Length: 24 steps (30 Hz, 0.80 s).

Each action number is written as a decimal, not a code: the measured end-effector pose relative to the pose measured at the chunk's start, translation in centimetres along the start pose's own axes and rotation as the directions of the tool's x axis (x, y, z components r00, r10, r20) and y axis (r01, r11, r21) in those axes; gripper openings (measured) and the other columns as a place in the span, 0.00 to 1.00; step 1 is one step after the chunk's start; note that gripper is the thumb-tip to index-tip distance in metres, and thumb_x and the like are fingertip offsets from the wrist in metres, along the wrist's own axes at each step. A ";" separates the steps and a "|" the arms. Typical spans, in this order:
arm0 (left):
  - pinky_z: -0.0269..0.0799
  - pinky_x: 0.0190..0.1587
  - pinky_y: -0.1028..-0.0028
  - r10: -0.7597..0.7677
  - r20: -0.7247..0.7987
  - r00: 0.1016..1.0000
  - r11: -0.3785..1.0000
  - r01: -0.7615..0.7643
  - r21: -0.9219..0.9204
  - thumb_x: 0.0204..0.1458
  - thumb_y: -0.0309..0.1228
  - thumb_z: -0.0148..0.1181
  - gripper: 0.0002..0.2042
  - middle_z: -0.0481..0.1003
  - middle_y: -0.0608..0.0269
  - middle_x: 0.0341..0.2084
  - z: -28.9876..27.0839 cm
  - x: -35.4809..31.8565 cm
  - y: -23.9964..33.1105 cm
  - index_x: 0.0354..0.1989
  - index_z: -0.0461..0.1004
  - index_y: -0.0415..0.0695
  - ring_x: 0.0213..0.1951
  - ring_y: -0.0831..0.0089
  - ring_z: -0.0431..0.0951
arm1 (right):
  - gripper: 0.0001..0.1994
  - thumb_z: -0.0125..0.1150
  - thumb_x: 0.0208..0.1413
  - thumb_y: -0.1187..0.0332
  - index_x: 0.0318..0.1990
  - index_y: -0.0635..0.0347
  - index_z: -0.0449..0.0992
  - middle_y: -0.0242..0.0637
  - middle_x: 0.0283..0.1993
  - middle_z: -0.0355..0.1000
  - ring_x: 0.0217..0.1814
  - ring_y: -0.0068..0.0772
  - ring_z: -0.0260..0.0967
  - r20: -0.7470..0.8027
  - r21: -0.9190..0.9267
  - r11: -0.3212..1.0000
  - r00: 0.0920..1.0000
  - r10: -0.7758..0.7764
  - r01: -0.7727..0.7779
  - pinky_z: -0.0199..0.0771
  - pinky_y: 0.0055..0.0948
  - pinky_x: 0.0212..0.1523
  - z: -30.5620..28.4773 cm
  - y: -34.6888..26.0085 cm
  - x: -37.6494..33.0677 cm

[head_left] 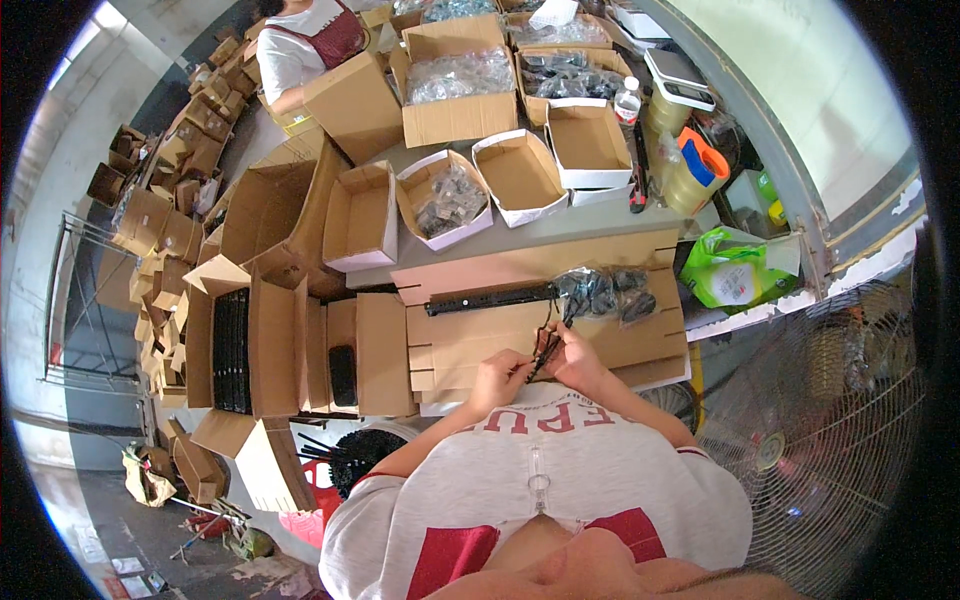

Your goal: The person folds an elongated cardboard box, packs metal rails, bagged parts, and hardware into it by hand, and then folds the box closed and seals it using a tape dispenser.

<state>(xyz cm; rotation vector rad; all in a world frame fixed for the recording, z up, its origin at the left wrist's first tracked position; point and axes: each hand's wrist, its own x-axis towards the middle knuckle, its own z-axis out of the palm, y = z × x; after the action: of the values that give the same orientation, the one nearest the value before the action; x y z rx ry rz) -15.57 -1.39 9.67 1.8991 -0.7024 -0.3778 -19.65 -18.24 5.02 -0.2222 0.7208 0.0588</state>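
A: What's in the hands?

B: Left hand (497,378) and right hand (572,357) sit close together, both pinching a small black part (545,350) between them, just above the person's chest. Fingers closed on it; exact grip too small to tell.

A: How will it handle?

B: Looks thin, light, prob. stiff plastic or metal. Best pinched at the ends w/ fingertips, since a piece that small could slip.

A: Around them?

B: Flat cardboard sheets (520,340) on the surface under the hands. Just beyond the right hand, a clear bag of black parts (600,292); a long black rail (490,299) lies beyond the left hand. Open white boxes (520,175) farther out.
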 end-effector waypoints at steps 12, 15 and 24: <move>0.71 0.28 0.71 0.068 -0.070 0.995 0.997 -0.066 0.037 0.46 0.23 0.62 0.05 0.75 0.54 0.25 -0.5 0.3 -0.2 0.31 0.76 0.39 0.26 0.64 0.77 | 0.12 0.39 0.65 0.62 0.36 0.57 0.65 0.46 0.39 0.73 0.43 0.45 0.72 0.048 0.092 0.984 0.988 0.147 -0.151 0.72 0.45 0.46 -0.2 -1.5 0.4; 0.72 0.29 0.72 0.040 0.048 0.998 0.997 -0.037 -0.061 0.45 0.24 0.63 0.06 0.75 0.55 0.26 -0.5 0.0 0.1 0.33 0.77 0.39 0.26 0.65 0.77 | 0.11 0.39 0.64 0.62 0.35 0.58 0.65 0.46 0.38 0.72 0.44 0.47 0.72 -0.020 0.096 0.986 0.990 0.138 -0.135 0.71 0.50 0.47 0.2 -1.5 0.0; 0.71 0.30 0.78 0.004 0.165 0.986 0.999 0.005 -0.051 0.47 0.25 0.64 0.09 0.78 0.61 0.28 -0.3 0.7 0.4 0.37 0.77 0.38 0.28 0.78 0.75 | 0.11 0.41 0.64 0.62 0.37 0.59 0.66 0.45 0.38 0.73 0.43 0.46 0.72 -0.051 -0.006 0.993 0.992 0.114 -0.114 0.71 0.51 0.47 -0.7 -1.4 1.0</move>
<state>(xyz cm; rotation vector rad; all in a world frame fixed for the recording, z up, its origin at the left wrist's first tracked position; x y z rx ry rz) -14.96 -1.71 10.16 1.8334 -0.7945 -0.5538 -19.19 -19.74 4.10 -0.1910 0.7834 0.1656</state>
